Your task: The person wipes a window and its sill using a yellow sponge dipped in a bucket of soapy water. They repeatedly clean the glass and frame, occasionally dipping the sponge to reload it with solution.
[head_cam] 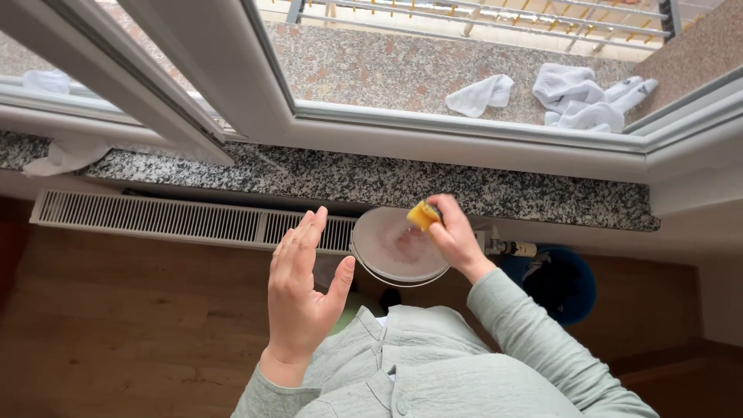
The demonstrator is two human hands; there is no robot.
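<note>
Two hands up over a white bucket [398, 248]: right hand [457, 236] pinching a yellow sponge [423, 214] at the far rim, left hand [303, 290] spread flat, empty, just beside. Bucket w/ pinkish water below; sill [371, 182] beyond looks dry, prob. not wiped yet.
</note>
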